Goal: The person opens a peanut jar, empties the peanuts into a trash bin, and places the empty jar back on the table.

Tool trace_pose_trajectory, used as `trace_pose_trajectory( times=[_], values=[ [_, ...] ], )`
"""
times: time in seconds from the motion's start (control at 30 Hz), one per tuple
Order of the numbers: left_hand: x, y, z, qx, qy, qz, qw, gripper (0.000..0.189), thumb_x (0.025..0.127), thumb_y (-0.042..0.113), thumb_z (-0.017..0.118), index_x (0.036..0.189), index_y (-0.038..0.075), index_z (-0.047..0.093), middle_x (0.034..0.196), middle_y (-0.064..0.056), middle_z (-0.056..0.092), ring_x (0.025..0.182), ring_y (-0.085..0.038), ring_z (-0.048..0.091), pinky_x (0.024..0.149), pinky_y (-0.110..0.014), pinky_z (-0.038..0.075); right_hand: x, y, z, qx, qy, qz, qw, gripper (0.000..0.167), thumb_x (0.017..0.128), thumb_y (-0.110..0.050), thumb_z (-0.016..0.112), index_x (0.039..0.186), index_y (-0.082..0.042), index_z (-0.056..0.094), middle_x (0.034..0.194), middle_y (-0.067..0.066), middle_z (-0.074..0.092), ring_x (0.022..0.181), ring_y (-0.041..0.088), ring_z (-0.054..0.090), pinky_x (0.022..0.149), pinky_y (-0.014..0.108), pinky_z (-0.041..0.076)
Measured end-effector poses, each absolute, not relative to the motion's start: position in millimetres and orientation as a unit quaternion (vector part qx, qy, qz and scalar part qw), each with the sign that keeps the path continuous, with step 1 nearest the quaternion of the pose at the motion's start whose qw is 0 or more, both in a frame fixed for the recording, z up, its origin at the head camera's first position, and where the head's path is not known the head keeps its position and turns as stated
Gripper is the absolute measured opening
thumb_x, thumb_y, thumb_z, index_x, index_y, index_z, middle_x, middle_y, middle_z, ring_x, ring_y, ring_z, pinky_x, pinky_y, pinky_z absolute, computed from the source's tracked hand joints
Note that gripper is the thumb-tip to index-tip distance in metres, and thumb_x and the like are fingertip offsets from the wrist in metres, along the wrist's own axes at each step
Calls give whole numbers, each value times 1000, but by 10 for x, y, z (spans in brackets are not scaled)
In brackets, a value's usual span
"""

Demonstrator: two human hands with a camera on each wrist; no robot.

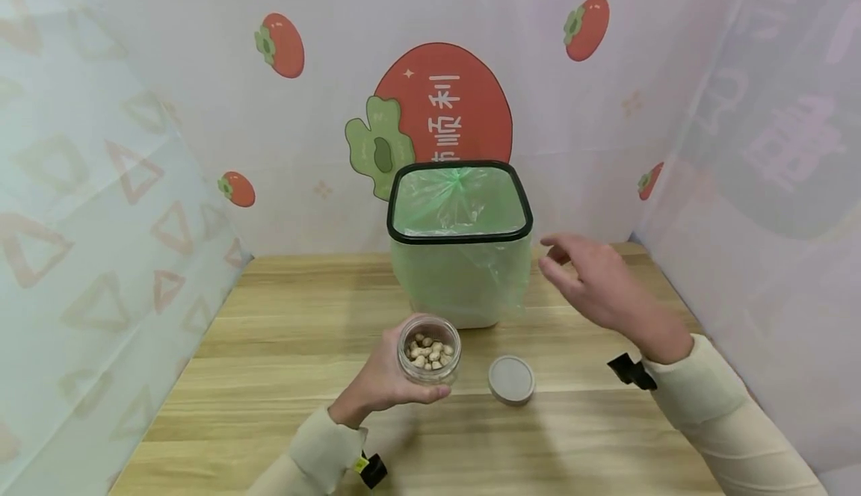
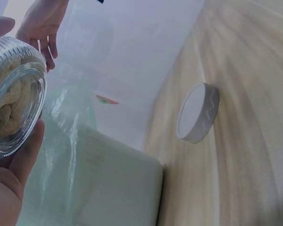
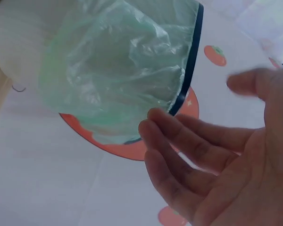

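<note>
My left hand (image 1: 385, 378) grips a clear glass jar (image 2: 20, 48) by its side, with the thumb along the near side. Through the jar's uncovered mouth, tilted toward the head camera, I see several pale peanuts in their shells (image 1: 429, 352). A round grey lid (image 1: 511, 379) lies on the table just right of the jar. My right hand (image 1: 592, 276) is raised beside the trash bin, its fingers loosely bent and nothing in them. In the right wrist view, its fingertips (image 3: 155, 115) overlap the bin's dark rim.
Behind the jar stands a pale trash bin (image 2: 127, 176) with a black rim (image 1: 460, 240) and a green plastic liner (image 1: 464, 276) hanging over its outside. All stand on a wood-grain table (image 1: 303, 317). Printed curtains (image 1: 202, 3) enclose the back and both sides.
</note>
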State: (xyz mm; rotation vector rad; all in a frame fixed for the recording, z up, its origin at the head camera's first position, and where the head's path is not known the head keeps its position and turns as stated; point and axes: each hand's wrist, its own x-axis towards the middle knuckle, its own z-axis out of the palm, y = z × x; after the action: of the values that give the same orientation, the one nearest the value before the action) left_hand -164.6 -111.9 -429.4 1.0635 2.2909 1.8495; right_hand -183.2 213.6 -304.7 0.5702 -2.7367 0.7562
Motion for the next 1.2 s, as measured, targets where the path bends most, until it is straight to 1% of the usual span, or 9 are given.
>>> trace_pose_trajectory(
  times=[0.1, 0.17, 0.33, 0.47, 0.63, 0.8, 1.03, 1.1, 1.2],
  values=[
    [-1656, -1143, -4247, 333, 732, 594, 0, 77, 69, 9, 96, 137, 17, 61, 130, -6, 70, 118, -19, 67, 104, -28, 55, -1883, 2120, -2950, 172, -937, 270, 136, 45, 111, -26, 35, 136, 0, 63, 113, 16, 73, 103, 33, 68, 94, 55, 54],
    [-1662, -1159, -4219, 330, 730, 599, -4, 76, 70, 8, 96, 137, 16, 61, 130, -7, 69, 119, -19, 66, 104, -28, 55, -1915, 2102, -2900, 159, -936, 278, 147, 49, 112, -27, 30, 136, 0, 63, 116, 16, 71, 105, 34, 67, 96, 55, 53],
    [-1702, -1195, -4157, 326, 731, 600, -21, 76, 70, 8, 96, 137, 16, 61, 129, -8, 69, 118, -19, 66, 103, -28, 56, -2016, 2061, -2807, 144, -930, 299, 156, 55, 112, -31, 23, 141, -1, 60, 120, 19, 74, 113, 39, 68, 99, 59, 51],
    [-1748, -1224, -4093, 326, 734, 595, -38, 75, 70, 8, 96, 137, 15, 62, 129, -9, 70, 117, -19, 67, 102, -27, 56, -2117, 2030, -2755, 141, -926, 309, 161, 58, 112, -34, 20, 143, -3, 58, 116, 20, 75, 111, 39, 69, 94, 57, 52],
    [-1788, -1283, -3991, 318, 733, 598, -53, 73, 69, 5, 95, 135, 13, 63, 126, -11, 70, 115, -18, 67, 101, -25, 55, -2250, 1986, -2675, 149, -923, 304, 181, 57, 112, -34, 22, 138, -2, 60, 114, 19, 74, 108, 36, 68, 95, 55, 51],
    [-1844, -1347, -3878, 314, 737, 594, -80, 69, 70, 4, 95, 132, 12, 65, 123, -10, 72, 113, -20, 68, 101, -25, 54, -2359, 1926, -2574, 150, -922, 300, 193, 59, 113, -43, 28, 129, 0, 64, 109, 21, 70, 102, 36, 65, 92, 53, 50],
    [-1885, -1417, -3744, 308, 731, 601, -96, 68, 70, 0, 94, 131, 8, 65, 122, -12, 72, 112, -20, 68, 101, -24, 55, -2451, 1866, -2475, 137, -931, 289, 176, 71, 111, -56, 30, 132, 2, 66, 117, 23, 71, 108, 39, 64, 94, 56, 50],
    [-1900, -1432, -3718, 307, 729, 603, -99, 67, 70, -2, 93, 130, 7, 66, 121, -13, 72, 111, -19, 69, 99, -24, 56, -2482, 1849, -2456, 136, -936, 280, 164, 73, 111, -58, 30, 129, 2, 67, 119, 22, 71, 109, 38, 64, 94, 56, 50],
    [-1913, -1449, -3679, 304, 729, 605, -102, 65, 70, -2, 93, 130, 6, 66, 120, -14, 73, 110, -18, 69, 98, -24, 57, -2536, 1824, -2452, 133, -944, 267, 145, 73, 111, -59, 31, 113, 1, 71, 107, 21, 71, 101, 36, 64, 89, 51, 50]
  ],
)
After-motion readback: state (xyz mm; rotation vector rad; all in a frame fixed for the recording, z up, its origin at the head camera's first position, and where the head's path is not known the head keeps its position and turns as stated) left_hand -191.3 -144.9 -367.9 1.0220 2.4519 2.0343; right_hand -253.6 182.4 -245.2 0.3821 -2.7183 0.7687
